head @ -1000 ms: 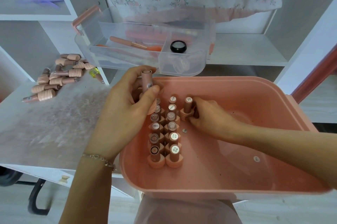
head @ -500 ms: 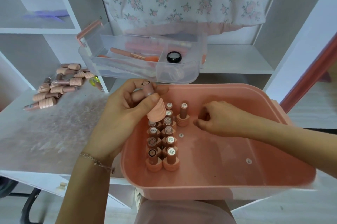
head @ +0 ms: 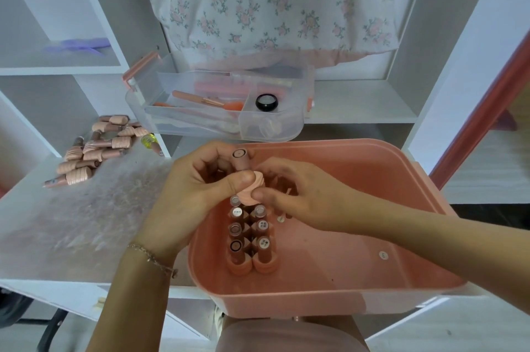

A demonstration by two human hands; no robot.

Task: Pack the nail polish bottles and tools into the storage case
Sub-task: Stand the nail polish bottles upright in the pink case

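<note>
hidden: far end of the bottle rows [head: 249, 232] behind both hands | left hand [head: 183, 194]: curled round a nail polish bottle [head: 246, 176], tilted, above pink storage case [head: 372, 298] | right hand [head: 298, 196]: fingertips pinching that bottle's ribbed base | loose bottles [head: 94, 149]: piled on worktop [head: 71, 222], left

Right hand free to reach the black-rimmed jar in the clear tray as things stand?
Probably not right away: the right hand is pinching the bottle that the left hand holds. Otherwise the open-topped tray leaves the jar uncovered.
</note>
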